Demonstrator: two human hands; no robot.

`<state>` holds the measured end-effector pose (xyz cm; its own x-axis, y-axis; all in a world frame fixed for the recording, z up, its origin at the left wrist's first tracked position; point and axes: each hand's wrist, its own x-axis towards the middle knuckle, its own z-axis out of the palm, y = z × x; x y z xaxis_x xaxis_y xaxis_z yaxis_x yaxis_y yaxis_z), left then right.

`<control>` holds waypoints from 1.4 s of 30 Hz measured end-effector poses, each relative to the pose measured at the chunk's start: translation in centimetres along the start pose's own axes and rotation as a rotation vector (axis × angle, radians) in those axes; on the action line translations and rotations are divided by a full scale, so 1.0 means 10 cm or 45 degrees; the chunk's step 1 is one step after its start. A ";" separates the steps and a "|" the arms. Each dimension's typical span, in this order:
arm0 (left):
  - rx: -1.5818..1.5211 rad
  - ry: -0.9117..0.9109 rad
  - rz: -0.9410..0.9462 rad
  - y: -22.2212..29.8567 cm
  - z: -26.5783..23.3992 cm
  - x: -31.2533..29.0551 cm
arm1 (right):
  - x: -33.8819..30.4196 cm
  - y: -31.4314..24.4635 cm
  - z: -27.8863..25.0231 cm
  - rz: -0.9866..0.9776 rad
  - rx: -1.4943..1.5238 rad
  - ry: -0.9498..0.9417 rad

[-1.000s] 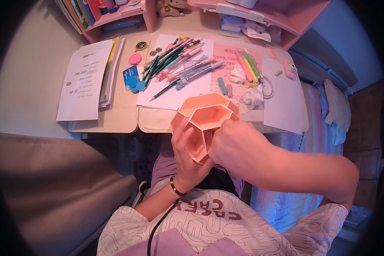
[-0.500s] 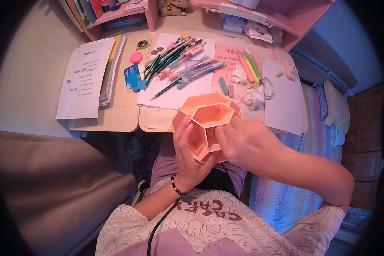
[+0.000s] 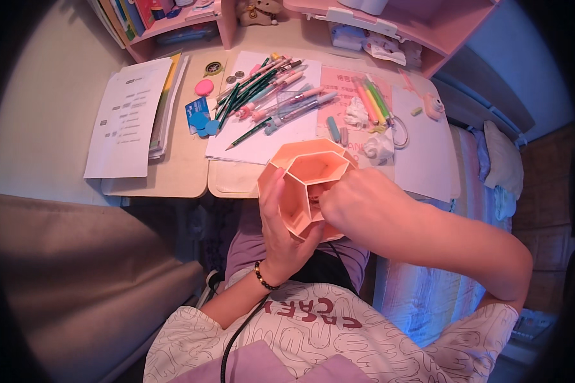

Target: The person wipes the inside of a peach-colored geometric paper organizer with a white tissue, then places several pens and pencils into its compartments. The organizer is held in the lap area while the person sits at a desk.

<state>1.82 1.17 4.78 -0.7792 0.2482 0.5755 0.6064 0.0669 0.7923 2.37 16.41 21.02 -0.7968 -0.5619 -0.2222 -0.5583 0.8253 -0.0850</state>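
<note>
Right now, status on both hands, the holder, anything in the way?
Left hand gripping peach holder. Right hand partly inside it, grip hidden. Nothing seen blocking; pencil pile beyond, untouched.

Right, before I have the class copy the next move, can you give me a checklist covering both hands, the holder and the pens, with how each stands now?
1. Left hand supporting the peach holder: ok, it grips the left side.
2. Right hand clear of the holder: not ok, it is at the right-hand cell.
3. Right hand's fingertips free of any object: cannot tell, they are hidden.
4. Holder resting on the desk: not ok, it is held up at the near edge.
5. Pens and pencils kept together: ok, heaped on white paper.
</note>
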 end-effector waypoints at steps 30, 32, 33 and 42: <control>0.163 -0.072 0.035 0.08 -0.08 0.01 | -0.21 -0.04 0.26 -0.155 -0.602 0.423; 0.169 -0.070 0.034 0.08 -0.07 0.01 | -0.16 0.00 0.32 -0.170 -0.528 0.440; 0.175 -0.070 0.034 0.07 -0.07 0.01 | -0.14 0.01 0.34 -0.178 -0.491 0.450; 0.155 -0.057 0.065 0.09 -0.06 0.06 | -0.04 0.03 0.17 0.007 0.037 0.133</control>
<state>1.77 0.85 5.97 -0.7409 0.2972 0.6023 0.6617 0.1690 0.7305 2.95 16.94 19.40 -0.8206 -0.5587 -0.1202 -0.5479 0.8289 -0.1124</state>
